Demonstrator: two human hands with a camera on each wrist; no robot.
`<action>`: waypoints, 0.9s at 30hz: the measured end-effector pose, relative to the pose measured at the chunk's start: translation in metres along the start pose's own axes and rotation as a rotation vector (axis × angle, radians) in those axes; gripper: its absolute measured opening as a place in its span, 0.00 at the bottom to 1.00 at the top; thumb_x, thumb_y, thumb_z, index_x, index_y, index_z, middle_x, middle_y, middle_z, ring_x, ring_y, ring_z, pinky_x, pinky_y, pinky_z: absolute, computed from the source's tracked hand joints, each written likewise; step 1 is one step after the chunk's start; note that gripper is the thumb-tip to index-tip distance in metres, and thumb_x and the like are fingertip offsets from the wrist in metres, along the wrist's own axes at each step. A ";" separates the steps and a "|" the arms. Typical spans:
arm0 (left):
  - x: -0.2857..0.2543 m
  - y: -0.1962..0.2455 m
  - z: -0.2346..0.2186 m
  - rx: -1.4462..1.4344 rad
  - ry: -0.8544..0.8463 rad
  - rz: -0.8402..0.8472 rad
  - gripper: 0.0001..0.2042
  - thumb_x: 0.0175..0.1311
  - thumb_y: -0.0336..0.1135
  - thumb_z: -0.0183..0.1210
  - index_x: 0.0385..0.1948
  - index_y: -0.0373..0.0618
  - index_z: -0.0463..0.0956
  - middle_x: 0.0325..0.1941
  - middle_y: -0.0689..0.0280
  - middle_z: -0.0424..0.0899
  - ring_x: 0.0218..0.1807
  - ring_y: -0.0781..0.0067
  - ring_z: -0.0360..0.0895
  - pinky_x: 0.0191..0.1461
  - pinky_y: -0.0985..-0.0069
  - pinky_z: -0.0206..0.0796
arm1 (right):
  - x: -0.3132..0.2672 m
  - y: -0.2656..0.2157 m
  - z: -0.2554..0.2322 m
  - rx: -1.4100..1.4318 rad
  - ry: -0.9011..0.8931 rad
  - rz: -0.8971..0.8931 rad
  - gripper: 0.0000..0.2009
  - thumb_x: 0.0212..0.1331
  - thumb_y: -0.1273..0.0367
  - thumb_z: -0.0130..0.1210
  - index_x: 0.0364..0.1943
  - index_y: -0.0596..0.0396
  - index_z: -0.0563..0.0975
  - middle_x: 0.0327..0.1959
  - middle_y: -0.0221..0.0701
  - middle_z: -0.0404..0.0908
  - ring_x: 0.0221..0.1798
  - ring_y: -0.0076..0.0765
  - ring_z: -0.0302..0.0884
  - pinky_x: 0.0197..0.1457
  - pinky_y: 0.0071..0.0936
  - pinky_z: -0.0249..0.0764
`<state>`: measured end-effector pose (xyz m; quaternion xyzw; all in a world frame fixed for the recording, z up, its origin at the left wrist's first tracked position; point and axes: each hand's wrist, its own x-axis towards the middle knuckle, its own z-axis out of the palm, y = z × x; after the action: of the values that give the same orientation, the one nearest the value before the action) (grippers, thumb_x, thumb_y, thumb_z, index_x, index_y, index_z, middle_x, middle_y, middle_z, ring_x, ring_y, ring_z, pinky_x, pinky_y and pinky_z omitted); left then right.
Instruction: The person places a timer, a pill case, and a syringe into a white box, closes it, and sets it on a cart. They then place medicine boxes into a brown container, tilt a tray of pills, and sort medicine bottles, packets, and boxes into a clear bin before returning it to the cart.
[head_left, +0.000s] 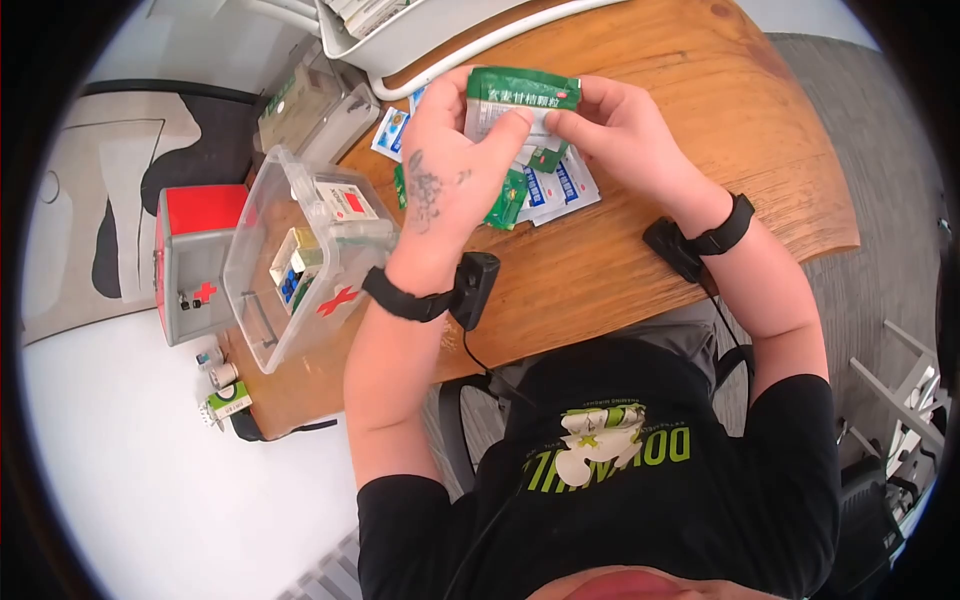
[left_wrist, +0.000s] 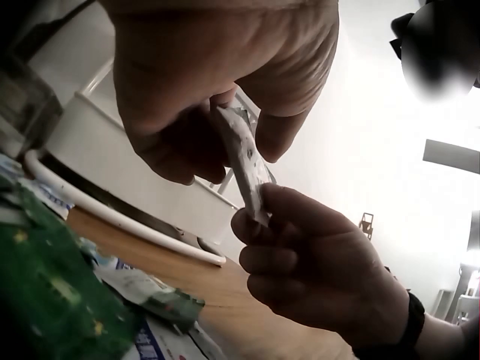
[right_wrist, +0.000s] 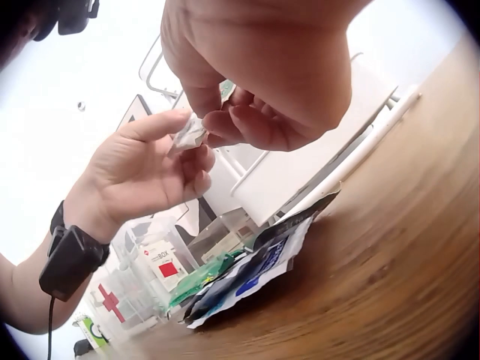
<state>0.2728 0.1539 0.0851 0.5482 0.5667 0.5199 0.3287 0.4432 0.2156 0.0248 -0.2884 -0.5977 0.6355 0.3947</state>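
Note:
Both hands hold a green and white granule sachet (head_left: 520, 92) up over the table, its printed face turned toward the head camera. My left hand (head_left: 450, 150) grips its left side, thumb across the front. On the right side, my right hand (head_left: 625, 130) pinches it between thumb and fingers. In the left wrist view the sachet (left_wrist: 244, 161) appears nearly edge-on between the two hands. Below the hands lies a loose pile of blue-and-white sachets (head_left: 575, 190) and green sachets (head_left: 508, 200) on the wooden table.
Left of the pile stands a clear plastic box (head_left: 255, 325) with a red cross, holding small medicine cartons. Beside it is a red and grey first-aid case (head_left: 200, 270). A white rack (head_left: 400, 40) stands at the table's far edge, near another clear container (head_left: 310, 110).

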 end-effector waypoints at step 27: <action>-0.075 0.126 -0.275 1.362 -0.026 -0.217 0.10 0.66 0.34 0.64 0.40 0.37 0.85 0.35 0.62 0.88 0.35 0.75 0.80 0.42 0.75 0.71 | -0.009 0.009 -0.006 -0.295 0.006 -0.289 0.11 0.66 0.78 0.60 0.51 0.61 0.81 0.42 0.28 0.85 0.44 0.21 0.81 0.52 0.20 0.76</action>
<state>0.0620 0.0012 0.2569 0.5789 0.8148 0.0056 -0.0321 0.4511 0.2111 0.0140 -0.2561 -0.7183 0.4771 0.4368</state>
